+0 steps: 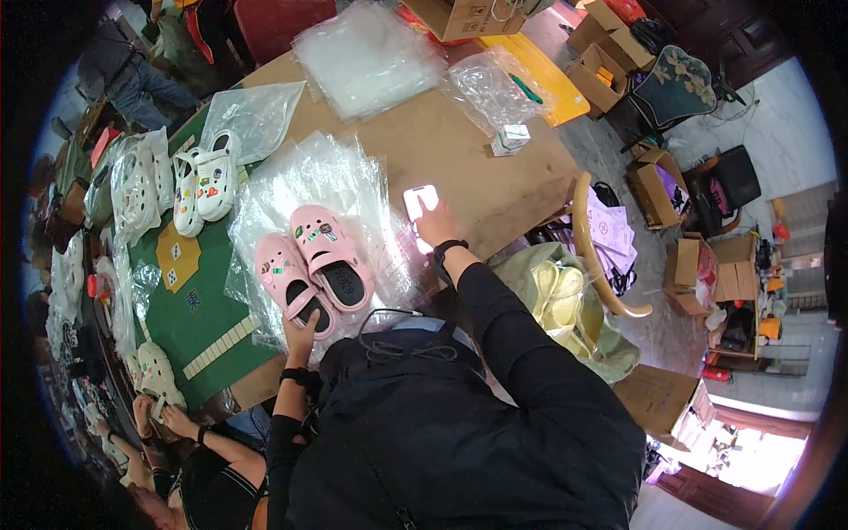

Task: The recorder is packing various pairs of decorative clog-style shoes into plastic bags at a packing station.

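Observation:
A pair of pink clogs (300,265) with coloured charms lies on a pile of clear plastic bags (362,190). At the heel end of the nearer-left clog, my left hand (302,337) is closed on the back of the shoe, thumb over the heel opening. My right hand (435,224) is at a phone (420,200) with a bright white screen, just right of the bags. Its fingers lie over the phone's lower part and look closed on it; the grip is partly hidden.
White clogs with charms (215,181) stand left on a green mat (208,309). More clear bags (367,57) and a small white box (510,140) lie farther back. A co-worker's hands (177,422) handle a cream clog (157,375) at lower left. A curved chair arm (587,238) borders the right.

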`<state>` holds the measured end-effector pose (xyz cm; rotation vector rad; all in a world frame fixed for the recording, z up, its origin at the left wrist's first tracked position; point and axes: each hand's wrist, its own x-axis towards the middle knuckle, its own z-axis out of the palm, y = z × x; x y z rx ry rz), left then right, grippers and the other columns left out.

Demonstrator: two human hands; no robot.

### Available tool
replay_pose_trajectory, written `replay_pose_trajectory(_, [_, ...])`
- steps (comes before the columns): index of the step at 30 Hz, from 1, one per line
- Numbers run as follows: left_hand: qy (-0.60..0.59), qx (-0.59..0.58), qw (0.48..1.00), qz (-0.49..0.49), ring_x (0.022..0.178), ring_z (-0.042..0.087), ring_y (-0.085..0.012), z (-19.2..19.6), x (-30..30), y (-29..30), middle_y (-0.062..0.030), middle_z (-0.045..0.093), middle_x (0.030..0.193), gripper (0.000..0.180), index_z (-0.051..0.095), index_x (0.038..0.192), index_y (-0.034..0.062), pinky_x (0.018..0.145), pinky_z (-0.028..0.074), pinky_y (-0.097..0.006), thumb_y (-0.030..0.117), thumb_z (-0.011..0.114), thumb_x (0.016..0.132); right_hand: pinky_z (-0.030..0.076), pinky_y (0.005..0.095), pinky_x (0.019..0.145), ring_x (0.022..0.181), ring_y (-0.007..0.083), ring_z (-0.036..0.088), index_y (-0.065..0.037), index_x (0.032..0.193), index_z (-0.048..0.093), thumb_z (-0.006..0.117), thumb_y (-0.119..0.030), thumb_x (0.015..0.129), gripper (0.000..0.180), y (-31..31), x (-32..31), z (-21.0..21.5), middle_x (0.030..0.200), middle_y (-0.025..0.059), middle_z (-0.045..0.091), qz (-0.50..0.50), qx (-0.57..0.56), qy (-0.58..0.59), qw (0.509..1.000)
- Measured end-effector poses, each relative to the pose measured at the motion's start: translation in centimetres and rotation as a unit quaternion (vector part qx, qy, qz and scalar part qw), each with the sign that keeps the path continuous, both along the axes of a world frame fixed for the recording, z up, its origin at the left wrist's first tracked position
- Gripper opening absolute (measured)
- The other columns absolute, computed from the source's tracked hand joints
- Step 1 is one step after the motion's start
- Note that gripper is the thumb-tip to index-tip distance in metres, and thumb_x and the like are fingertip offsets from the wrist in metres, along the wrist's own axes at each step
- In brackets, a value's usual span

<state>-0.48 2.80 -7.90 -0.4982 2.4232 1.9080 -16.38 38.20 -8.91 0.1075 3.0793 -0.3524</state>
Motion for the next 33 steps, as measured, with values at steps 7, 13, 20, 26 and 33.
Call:
replay_pose_trajectory(7, [-0.008, -0.024, 1.0, 0.01, 0.101, 0.051, -0.026, -2.5, 0.5, -1.3, -0.0179, 0.051, 0.11, 0.063, 0.042, 0.114, -0.0056, 0.09, 0.039, -0.036, 0.021, 0.077, 0.069, 0.037, 0.0446, 0.092, 0.102, 0.0424, 0.046, -0.01, 0.136, 0.026, 0.055, -0.014, 0.077, 0.065, 0.4, 1.7, -0.2, 0.114, 0.0309, 0.046, -0.04, -0.142, 0.024, 0.989])
replay_pose_trajectory(13, [-0.003, -0.018, 1.0, -0.001, 0.1, 0.051, -0.0264, -2.8, 0.4, -1.5, -0.0176, 0.052, 0.109, 0.064, 0.041, 0.115, -0.0058, 0.089, 0.04, -0.035, 0.021, 0.077, 0.069, 0.036, 0.0454, 0.094, 0.108, 0.0425, 0.041, -0.009, 0.134, 0.03, 0.054, -0.01, 0.077, 0.061, 1.6, 3.6, -1.6, 0.122, 0.0282, 0.039, -0.011, -0.192, 0.042, 0.981])
replay_pose_trajectory(20, [-0.027, -0.028, 0.999, -0.006, 0.098, 0.052, -0.0245, -1.4, 0.2, -1.1, -0.0162, 0.052, 0.107, 0.061, 0.042, 0.113, -0.0052, 0.087, 0.042, -0.034, 0.019, 0.076, 0.069, 0.036, 0.044, 0.095, 0.114, 0.041, 0.039, -0.009, 0.134, 0.03, 0.058, -0.018, 0.077, 0.065, 1.2, 3.6, 0.0, 0.124, 0.0281, 0.04, 0.004, -0.137, 0.0, 0.991])
replay_pose_trajectory(26, [-0.019, -0.066, 0.997, -0.02, 0.098, 0.052, -0.0243, -2.1, 0.3, -1.6, -0.0159, 0.052, 0.107, 0.062, 0.042, 0.114, -0.0052, 0.086, 0.041, -0.034, 0.019, 0.076, 0.069, 0.037, 0.0455, 0.093, 0.115, 0.0386, 0.04, -0.005, 0.138, 0.016, 0.069, -0.035, 0.067, 0.094, -1.4, 4.4, 1.8, 0.127, 0.025, 0.039, -0.098, -0.096, -0.042, 0.99])
replay_pose_trajectory(33, [0.008, -0.049, 0.999, 0.008, 0.098, 0.052, -0.0247, -0.8, 0.4, -0.6, -0.0157, 0.053, 0.107, 0.06, 0.044, 0.113, -0.0045, 0.087, 0.041, -0.034, 0.019, 0.076, 0.069, 0.033, 0.0476, 0.096, 0.118, 0.0362, 0.037, -0.006, 0.14, 0.01, 0.071, -0.032, 0.064, 0.101, -1.9, 2.9, 1.2, 0.131, 0.0232, 0.034, -0.127, -0.043, -0.05, 0.99])
